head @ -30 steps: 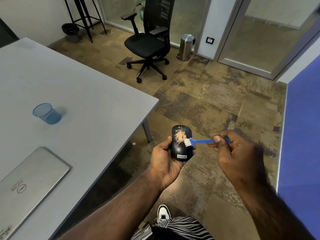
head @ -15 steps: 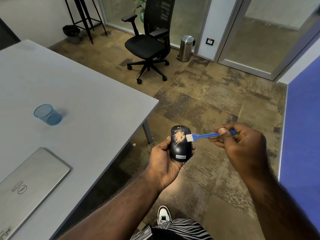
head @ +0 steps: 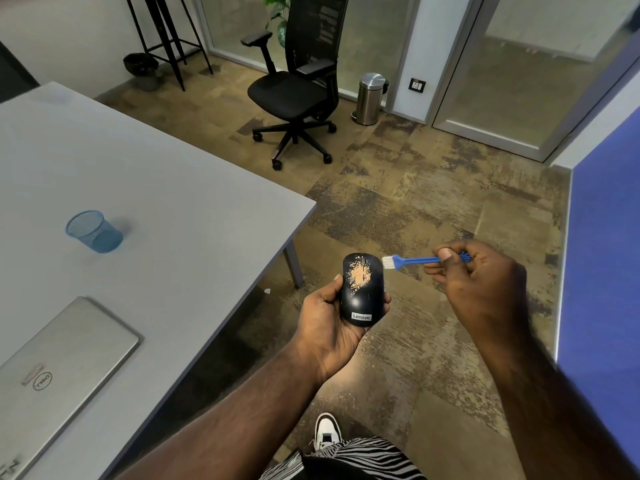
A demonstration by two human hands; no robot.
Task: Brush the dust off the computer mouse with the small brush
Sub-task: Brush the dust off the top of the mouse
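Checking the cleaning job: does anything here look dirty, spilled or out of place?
Yes: a patch of tan dust sits on the top of the black mouse held in the left hand. The brush in the right hand is beside it, bristles off the patch.

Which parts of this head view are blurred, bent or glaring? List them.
Head view: the right hand and its forearm are softly motion-blurred, while the mouse in the left hand and the brush stay fairly sharp; wide-angle distortion leans the door frames and chair outward; lighting is dim and even, with a mild sheen on the laptop.
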